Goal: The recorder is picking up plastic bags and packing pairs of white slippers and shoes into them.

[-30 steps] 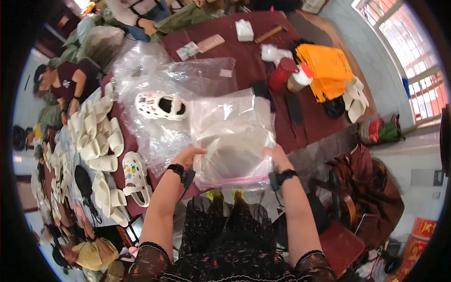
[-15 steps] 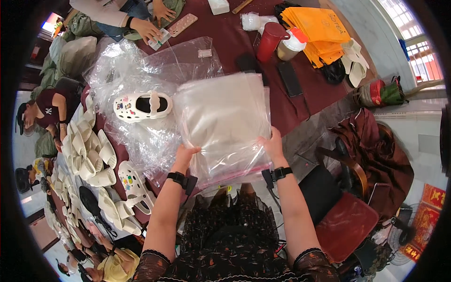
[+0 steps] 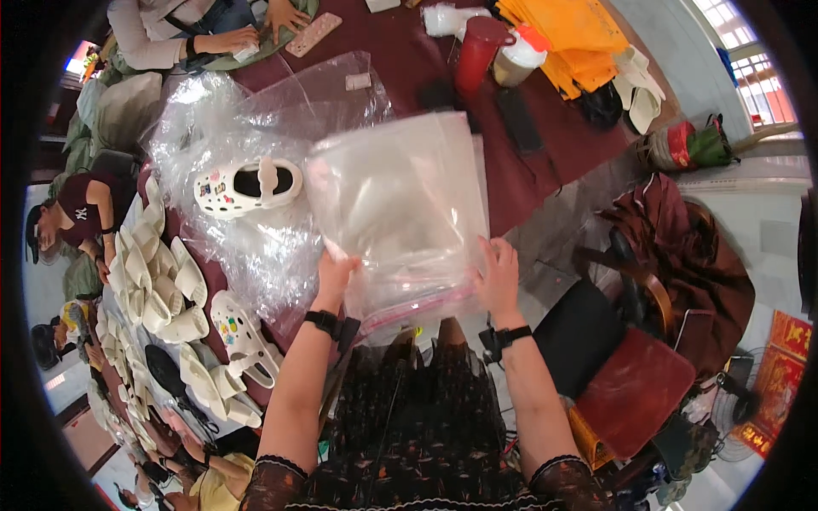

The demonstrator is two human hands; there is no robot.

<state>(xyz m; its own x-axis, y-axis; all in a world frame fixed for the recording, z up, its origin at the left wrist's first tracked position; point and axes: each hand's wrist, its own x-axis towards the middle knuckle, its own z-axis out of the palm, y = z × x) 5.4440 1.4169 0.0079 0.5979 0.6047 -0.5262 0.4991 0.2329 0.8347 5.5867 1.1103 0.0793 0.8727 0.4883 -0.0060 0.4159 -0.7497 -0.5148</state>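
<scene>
We pinch the clear plastic zip bag (image 3: 400, 213) at its pink-striped mouth with left hand (image 3: 334, 274) and right hand (image 3: 497, 274), apparently sealing it; pressing along the strip looks next.

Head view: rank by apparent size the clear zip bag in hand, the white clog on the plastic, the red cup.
1. clear zip bag, held by left hand and right hand
2. white clog
3. red cup, though farther away, so the gap is unsure
</scene>
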